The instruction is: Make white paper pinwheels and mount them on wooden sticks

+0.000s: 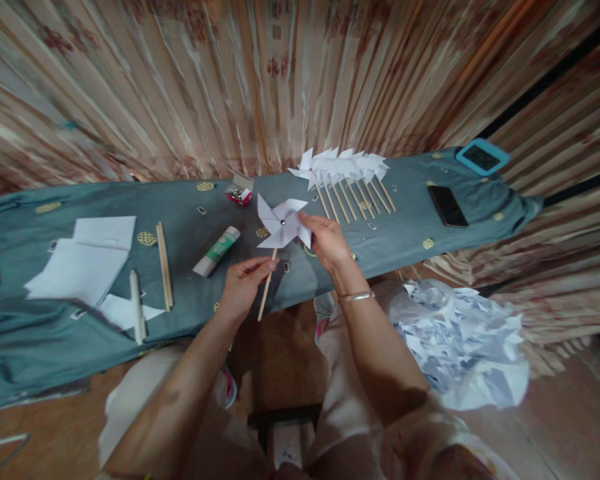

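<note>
Pinwheel between left hand, tight on stick, and right hand, tight on blade.

Homelike room: patterned curtains, cloth-covered table.

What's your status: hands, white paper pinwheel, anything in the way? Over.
Left hand pinching pale wooden stick. Right hand at one blade of white paper pinwheel. Nothing seen blocking either hand.

The left hand is holding the stick of a white paper pinwheel; the right hand is pinching a blade. Beyond, more pinwheels are lying overlapped on a cloth-covered desk.
</note>
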